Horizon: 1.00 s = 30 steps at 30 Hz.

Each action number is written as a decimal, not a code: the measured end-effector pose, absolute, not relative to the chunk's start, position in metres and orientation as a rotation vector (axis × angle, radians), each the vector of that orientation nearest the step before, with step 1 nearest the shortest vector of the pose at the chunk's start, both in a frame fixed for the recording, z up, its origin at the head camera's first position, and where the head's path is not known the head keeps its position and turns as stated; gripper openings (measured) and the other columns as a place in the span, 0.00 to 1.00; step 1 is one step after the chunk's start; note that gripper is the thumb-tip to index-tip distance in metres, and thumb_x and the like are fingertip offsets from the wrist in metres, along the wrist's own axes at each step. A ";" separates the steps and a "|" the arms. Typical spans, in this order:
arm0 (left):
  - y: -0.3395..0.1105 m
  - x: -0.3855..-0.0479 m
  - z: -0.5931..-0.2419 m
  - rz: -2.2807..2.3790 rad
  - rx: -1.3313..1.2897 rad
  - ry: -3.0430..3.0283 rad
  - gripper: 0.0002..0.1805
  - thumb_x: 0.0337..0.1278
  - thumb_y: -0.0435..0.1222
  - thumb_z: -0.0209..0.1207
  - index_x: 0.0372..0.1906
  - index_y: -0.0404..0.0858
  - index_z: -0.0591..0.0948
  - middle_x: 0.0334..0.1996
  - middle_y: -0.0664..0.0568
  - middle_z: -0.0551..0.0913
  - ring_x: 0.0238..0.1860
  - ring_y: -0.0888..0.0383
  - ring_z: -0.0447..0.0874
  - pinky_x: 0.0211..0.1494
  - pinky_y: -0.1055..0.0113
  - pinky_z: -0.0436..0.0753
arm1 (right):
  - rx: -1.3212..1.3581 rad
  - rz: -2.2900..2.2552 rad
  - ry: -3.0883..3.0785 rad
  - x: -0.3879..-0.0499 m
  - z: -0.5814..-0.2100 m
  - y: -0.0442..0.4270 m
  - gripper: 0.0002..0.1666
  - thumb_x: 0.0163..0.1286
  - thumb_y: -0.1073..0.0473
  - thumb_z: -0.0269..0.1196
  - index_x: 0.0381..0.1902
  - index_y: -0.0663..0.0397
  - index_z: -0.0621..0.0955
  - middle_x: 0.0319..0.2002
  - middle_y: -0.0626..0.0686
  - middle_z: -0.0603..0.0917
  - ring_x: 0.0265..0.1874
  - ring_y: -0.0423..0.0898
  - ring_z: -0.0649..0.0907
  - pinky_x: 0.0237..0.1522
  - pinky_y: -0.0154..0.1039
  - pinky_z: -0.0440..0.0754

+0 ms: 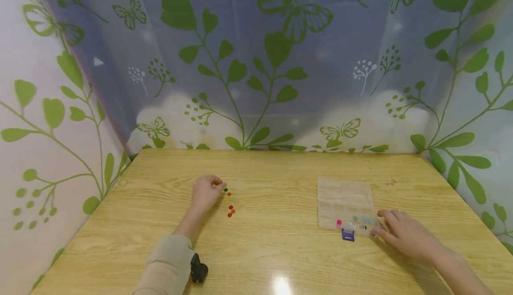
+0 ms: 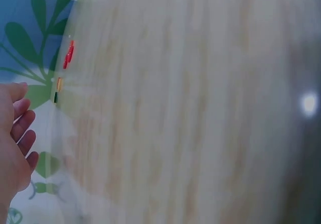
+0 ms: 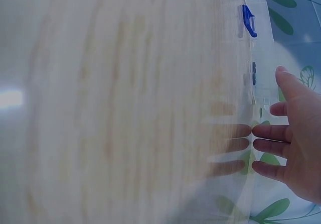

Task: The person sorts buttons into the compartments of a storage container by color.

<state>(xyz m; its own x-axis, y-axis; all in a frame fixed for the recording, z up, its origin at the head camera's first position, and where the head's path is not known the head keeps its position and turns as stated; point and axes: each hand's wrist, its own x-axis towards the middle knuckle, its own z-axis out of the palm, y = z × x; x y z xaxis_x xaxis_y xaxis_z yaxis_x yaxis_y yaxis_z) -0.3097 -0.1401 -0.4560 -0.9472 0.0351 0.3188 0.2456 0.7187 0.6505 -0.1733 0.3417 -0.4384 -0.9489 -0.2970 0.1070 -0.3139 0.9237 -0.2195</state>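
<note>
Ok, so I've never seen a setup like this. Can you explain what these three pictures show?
There's no robot here, just one person's bare hands at a wooden table. The wide picture comes from a camera on the head, looking forward and down; the other two come from cameras on each wrist. The left hand is at a few small red, orange, yellow and green discs; I can't tell whether it pinches one. The right hand, fingers extended, is at the right edge of a clear compartment box with a blue clip and small pieces inside.
</note>
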 end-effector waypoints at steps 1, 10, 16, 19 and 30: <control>-0.140 -0.310 -0.456 -1.052 -0.219 -2.645 0.09 0.53 0.37 0.62 0.33 0.33 0.82 0.34 0.44 0.82 0.42 0.45 0.73 0.49 0.51 0.66 | 0.476 0.362 -3.010 -0.173 -0.438 0.342 0.28 0.66 0.44 0.57 0.51 0.62 0.73 0.41 0.57 0.78 0.43 0.59 0.77 0.43 0.57 0.73; -0.139 -0.311 -0.460 -0.999 -0.197 -2.718 0.10 0.53 0.38 0.63 0.34 0.33 0.82 0.35 0.45 0.82 0.41 0.47 0.70 0.49 0.53 0.65 | 0.472 0.360 -3.005 -0.172 -0.437 0.341 0.27 0.66 0.44 0.57 0.50 0.62 0.73 0.40 0.54 0.77 0.41 0.56 0.78 0.41 0.55 0.74; -0.140 -0.309 -0.463 -0.935 -0.213 -2.743 0.10 0.51 0.38 0.64 0.32 0.33 0.83 0.31 0.46 0.81 0.39 0.48 0.72 0.48 0.53 0.66 | 0.473 0.301 -2.989 -0.172 -0.438 0.341 0.26 0.66 0.44 0.57 0.50 0.60 0.74 0.40 0.55 0.78 0.41 0.57 0.78 0.38 0.57 0.73; -0.140 -0.308 -0.466 -0.910 -0.214 -2.757 0.10 0.50 0.39 0.64 0.31 0.34 0.83 0.30 0.48 0.80 0.38 0.48 0.71 0.45 0.55 0.66 | 0.466 0.271 -2.986 -0.172 -0.440 0.341 0.27 0.66 0.43 0.57 0.51 0.61 0.74 0.42 0.57 0.78 0.42 0.59 0.78 0.38 0.58 0.73; -0.136 -0.307 -0.465 -0.889 -0.198 -2.776 0.08 0.49 0.38 0.65 0.28 0.36 0.83 0.29 0.50 0.77 0.36 0.50 0.69 0.44 0.56 0.65 | 0.445 0.176 -2.983 -0.170 -0.439 0.340 0.28 0.66 0.41 0.56 0.52 0.58 0.74 0.45 0.58 0.78 0.44 0.61 0.77 0.38 0.61 0.72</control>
